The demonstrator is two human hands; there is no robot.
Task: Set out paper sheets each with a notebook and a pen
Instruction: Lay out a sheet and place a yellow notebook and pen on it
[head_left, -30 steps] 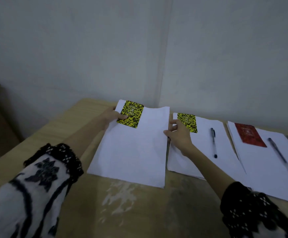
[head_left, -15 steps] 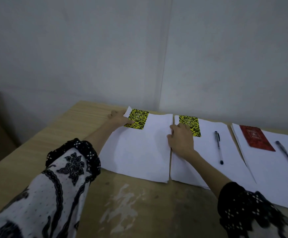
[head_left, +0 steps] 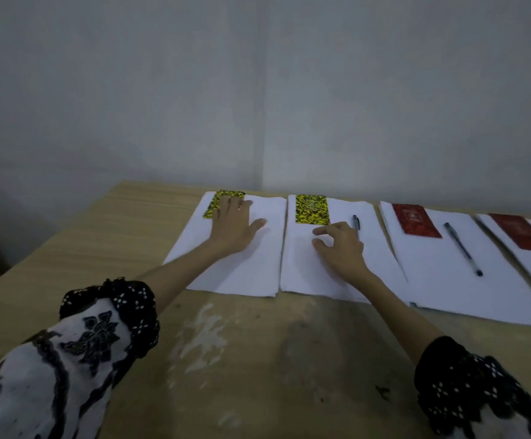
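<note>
1. Plainly, the left hand (head_left: 232, 224) lay flat with its fingers (head_left: 231, 205) straight, pressing on the leftmost yellow notebook (head_left: 216, 202) at the far left corner of the leftmost paper sheet (head_left: 242, 264); it held nothing.
2. The right hand (head_left: 340, 245) hovered or rested over the second paper sheet (head_left: 305, 270), fingers loosely curled and empty, just below the second yellow notebook (head_left: 311, 210).
3. That second sheet carried a pen (head_left: 356, 221), its long axis running away from the person, just beyond the right hand's knuckles.
4. The leftmost sheet showed no pen, so by my judgement a pen was the missing piece, and none loose was visible on the counter (head_left: 131, 236).
5. Farther right lay a third sheet (head_left: 432, 274) with a red notebook (head_left: 414, 220) and a dark pen (head_left: 462, 248), then another red notebook (head_left: 524, 232) at the frame's edge.
6. No writing or brand could be read; the covers were patterned only, and blurred.
</note>
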